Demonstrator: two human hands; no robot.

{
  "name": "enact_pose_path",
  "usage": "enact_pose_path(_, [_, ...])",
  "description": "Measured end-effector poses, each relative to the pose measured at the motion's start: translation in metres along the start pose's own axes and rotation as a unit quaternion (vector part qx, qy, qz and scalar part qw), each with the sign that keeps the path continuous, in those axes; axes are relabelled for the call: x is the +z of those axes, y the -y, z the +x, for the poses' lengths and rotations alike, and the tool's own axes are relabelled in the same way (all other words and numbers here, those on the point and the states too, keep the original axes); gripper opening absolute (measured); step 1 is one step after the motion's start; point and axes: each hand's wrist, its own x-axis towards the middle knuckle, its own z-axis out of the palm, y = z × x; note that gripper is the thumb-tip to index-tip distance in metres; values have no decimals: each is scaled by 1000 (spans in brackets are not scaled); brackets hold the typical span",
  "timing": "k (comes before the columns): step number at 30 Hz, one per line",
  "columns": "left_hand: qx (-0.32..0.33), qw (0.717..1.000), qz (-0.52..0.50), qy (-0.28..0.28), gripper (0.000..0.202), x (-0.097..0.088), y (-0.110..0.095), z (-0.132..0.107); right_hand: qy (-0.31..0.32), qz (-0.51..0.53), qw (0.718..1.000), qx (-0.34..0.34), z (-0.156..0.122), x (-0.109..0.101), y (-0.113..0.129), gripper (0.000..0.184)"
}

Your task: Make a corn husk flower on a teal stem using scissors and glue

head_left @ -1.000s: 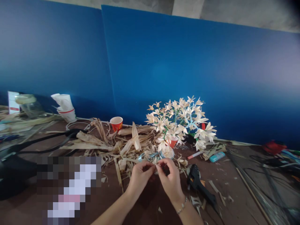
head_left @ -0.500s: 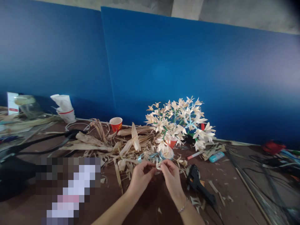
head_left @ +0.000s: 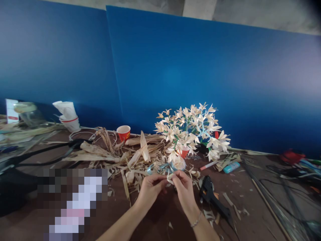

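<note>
My left hand (head_left: 150,189) and my right hand (head_left: 184,188) meet over the brown table (head_left: 160,221), fingertips pinched together on a small pale husk piece (head_left: 169,177). Just beyond the fingers lie a light blue ribbon strip (head_left: 156,167) and a small round dish of husk bits (head_left: 178,164). Behind them stands a bunch of cream husk flowers (head_left: 192,129) in a red cup. A pile of dried corn husks (head_left: 120,154) spreads to the left of my hands.
A black glue gun (head_left: 213,199) lies right of my right hand, with a marker (head_left: 208,165) and a teal lighter (head_left: 232,167) beyond it. A red paper cup (head_left: 123,132), stacked white cups (head_left: 68,115), cables and thin rods (head_left: 271,207) also sit on the table, against blue panels (head_left: 200,77).
Both hands stay together on the husk piece, shifting slightly away from me; the fingers have reworked their pinch. Nothing else moved.
</note>
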Motion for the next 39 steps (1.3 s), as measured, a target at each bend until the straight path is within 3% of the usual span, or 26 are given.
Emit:
enact_pose_path(15, [21,999,-24,11,20,-4,2,1,5,19,1000,2,-1,2,6,18])
enact_pose_path(39, [-7,998,-61,13,21,-4,-3,-3,10,-3,1000,-18,-2,2,9,20])
